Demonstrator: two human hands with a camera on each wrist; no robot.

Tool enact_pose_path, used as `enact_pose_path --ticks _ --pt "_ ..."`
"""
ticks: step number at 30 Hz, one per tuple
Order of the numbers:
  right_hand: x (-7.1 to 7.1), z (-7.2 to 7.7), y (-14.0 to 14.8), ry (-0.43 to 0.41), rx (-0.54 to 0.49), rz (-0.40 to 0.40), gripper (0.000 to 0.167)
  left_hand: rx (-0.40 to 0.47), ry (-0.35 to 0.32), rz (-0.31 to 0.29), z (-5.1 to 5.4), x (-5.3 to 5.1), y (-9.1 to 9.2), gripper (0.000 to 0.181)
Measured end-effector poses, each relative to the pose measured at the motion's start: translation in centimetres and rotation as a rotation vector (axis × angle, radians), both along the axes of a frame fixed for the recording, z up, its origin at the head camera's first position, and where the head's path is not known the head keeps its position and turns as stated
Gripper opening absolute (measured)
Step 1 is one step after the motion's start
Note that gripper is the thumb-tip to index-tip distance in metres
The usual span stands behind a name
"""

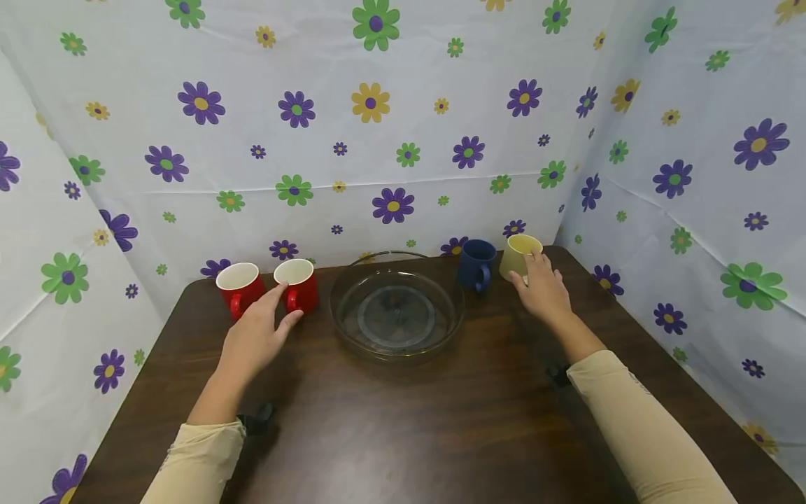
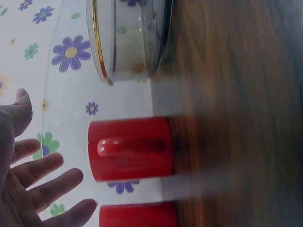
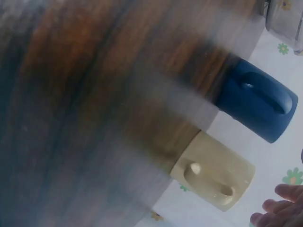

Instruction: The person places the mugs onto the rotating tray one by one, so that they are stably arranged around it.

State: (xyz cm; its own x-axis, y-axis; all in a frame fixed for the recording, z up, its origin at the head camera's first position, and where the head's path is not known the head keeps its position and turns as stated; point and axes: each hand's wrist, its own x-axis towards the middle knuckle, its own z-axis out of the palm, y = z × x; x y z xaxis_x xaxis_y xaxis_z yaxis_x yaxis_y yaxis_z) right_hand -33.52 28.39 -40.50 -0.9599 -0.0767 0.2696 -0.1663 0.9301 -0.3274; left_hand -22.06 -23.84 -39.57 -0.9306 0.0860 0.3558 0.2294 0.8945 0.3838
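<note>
Two red mugs stand at the back left: the outer red mug (image 1: pixel 241 288) and the inner red mug (image 1: pixel 303 288), also seen in the left wrist view (image 2: pixel 130 149). My left hand (image 1: pixel 255 336) is in front of them with spread fingers, not gripping; the left wrist view shows its fingers (image 2: pixel 57 187) apart from the mugs. A blue mug (image 1: pixel 474 264) and a yellow mug (image 1: pixel 513 260) stand at the back right. My right hand (image 1: pixel 543 288) is at the yellow mug, fingers extended; in the right wrist view its fingertips lie beyond the yellow mug's (image 3: pixel 213 170) rim.
A clear glass bowl (image 1: pixel 397 350) sits between the red mugs and the blue mug, towards the back of the dark wooden table (image 1: pixel 403 434). Flower-patterned cloth (image 1: pixel 403 126) hangs behind the table and along both sides.
</note>
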Motion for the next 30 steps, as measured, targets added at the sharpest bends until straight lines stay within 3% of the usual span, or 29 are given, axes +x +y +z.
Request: enact_pose_path --ticks 11,18,24,30 --pt "-0.6 -0.6 1.6 -0.015 -0.149 -0.090 0.067 0.032 -0.125 -0.110 -1.4 -0.7 2.0 0.063" --pt "-0.6 -0.3 3.1 -0.143 -0.114 -0.158 0.065 0.029 -0.188 -0.165 -2.2 -1.5 3.4 0.067" --pt "-1.1 -0.3 3.9 -0.217 -0.153 -0.140 0.063 0.037 -0.247 -0.168 -2.4 -1.8 3.8 0.074" --pt "-1.9 -0.9 4.4 -0.179 -0.236 -0.090 0.049 0.023 -0.273 -0.182 -2.7 -2.1 4.3 0.077"
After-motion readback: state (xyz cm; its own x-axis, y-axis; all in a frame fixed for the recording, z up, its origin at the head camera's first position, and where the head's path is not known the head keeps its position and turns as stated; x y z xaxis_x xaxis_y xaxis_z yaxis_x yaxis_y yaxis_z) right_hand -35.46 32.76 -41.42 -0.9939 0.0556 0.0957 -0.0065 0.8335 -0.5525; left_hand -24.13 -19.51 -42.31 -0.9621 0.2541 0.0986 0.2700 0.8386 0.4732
